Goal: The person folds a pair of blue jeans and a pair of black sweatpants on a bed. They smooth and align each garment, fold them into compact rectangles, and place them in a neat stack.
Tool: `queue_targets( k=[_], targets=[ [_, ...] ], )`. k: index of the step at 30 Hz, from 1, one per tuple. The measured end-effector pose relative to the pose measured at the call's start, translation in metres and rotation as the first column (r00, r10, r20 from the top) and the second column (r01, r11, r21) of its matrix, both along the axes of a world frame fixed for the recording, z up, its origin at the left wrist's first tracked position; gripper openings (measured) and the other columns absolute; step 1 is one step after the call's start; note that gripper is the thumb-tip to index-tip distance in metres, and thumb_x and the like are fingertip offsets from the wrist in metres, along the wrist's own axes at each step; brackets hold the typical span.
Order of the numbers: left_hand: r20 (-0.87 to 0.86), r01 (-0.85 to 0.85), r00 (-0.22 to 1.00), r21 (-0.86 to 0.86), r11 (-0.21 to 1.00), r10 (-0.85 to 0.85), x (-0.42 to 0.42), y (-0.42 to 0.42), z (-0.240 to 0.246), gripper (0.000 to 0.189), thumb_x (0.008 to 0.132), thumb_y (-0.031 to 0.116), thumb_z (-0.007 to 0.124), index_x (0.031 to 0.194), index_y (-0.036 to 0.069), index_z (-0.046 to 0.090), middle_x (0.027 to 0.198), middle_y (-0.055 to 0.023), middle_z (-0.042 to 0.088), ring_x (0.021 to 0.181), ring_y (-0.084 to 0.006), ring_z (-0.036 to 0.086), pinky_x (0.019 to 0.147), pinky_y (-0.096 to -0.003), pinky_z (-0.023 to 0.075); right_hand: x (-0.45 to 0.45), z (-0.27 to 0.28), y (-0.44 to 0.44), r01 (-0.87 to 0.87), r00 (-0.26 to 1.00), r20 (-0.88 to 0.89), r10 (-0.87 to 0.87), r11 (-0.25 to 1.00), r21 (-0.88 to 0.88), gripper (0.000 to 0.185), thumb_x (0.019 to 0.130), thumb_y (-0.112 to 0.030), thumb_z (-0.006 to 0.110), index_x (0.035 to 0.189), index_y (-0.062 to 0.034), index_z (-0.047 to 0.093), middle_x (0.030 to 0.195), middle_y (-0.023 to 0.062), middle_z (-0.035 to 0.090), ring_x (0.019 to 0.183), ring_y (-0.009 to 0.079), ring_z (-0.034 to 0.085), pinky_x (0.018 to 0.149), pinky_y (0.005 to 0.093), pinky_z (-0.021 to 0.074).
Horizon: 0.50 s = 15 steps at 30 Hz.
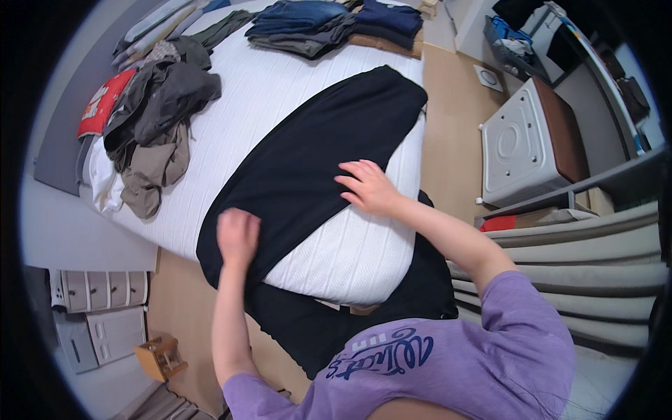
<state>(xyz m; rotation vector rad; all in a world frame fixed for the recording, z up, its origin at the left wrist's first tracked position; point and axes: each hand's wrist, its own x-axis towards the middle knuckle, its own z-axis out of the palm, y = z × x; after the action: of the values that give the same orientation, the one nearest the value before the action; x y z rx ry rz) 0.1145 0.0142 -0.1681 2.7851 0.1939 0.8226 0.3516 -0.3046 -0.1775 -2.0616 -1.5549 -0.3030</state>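
Black trousers (310, 152), apparently doubled lengthwise, stretch diagonally over the white bed cover (346, 257). Their far end reaches the bed's right edge, and the near left end hangs over the front edge. My right hand (370, 189) lies flat on the edge of the black cloth nearest me, fingers spread. Over the near left end is my left hand (239, 236), blurred, its fingers seeming curled; whether it pinches the cloth is unclear.
Folded jeans and trousers (299, 26) sit at the bed's far side, beside a dark blue folded stack (388, 26). Rumpled grey and brown clothes (163, 105) lie left, near a red cushion (107, 102). A white storage box (517, 147) stands right; a small wooden stool (160, 357) is lower left.
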Motion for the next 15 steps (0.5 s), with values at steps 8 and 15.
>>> queue_targets(
  k=[8,15],
  targets=[
    [-0.399,-0.003,0.916,-0.113,0.994,-0.043,-0.029,-0.095,-0.009,0.025,0.092,0.03,0.072,0.102,0.007,0.067,0.097,-0.0101,0.062,0.09,-0.0321,0.063,0.074,-0.0441,0.053,0.032,-0.009,0.0,0.333,0.924,-0.064,-0.378,0.875,-0.352,0.047,0.104,-0.044,0.052,0.139,-0.0148,0.062,0.153,0.0129,0.051,0.146,0.0296,0.042,0.12,0.0564,0.0286],
    [-0.071,-0.083,0.994,-0.066,0.994,0.078,0.015,-0.091,-0.014,0.048,0.094,0.026,0.071,0.138,0.009,0.06,0.146,-0.0205,0.053,0.134,-0.0396,0.051,0.112,-0.0539,0.0399,0.071,0.0,0.034,0.394,0.915,0.132,-0.381,0.914,-0.094,0.049,0.101,-0.037,0.059,0.139,-0.0071,0.059,0.151,0.0175,0.051,0.144,0.0345,0.044,0.118,0.0534,0.0336]
  ],
)
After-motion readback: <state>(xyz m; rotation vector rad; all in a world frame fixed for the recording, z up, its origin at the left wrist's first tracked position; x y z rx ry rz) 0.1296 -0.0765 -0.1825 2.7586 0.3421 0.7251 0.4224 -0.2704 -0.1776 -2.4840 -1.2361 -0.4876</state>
